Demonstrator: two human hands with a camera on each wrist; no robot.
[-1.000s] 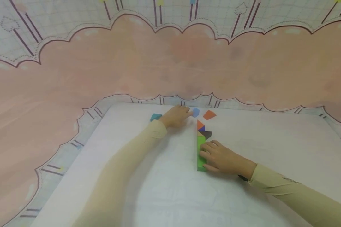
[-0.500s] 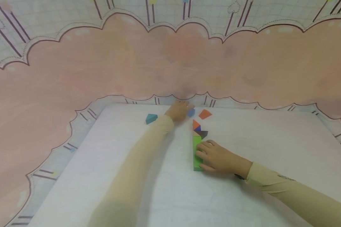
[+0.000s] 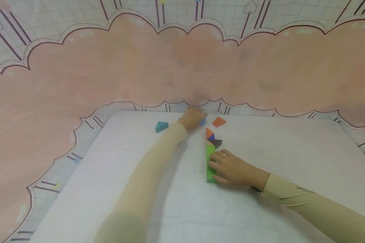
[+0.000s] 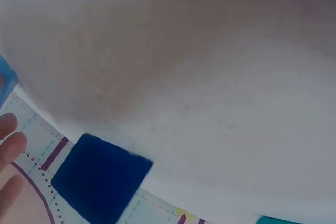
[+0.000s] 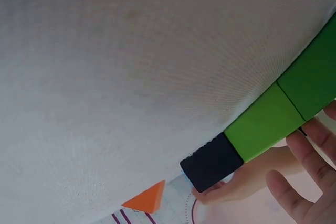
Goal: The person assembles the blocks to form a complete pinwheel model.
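Lying flat, straight-edged green block (image 3: 211,173)

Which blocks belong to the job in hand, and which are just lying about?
Likely in the job (at hands or in row): left hand, light blue block, right hand, green blocks, tan block, black block, purple block, near orange block.

Apparently lying about: teal block, far orange block, navy block, half-hidden dark block.
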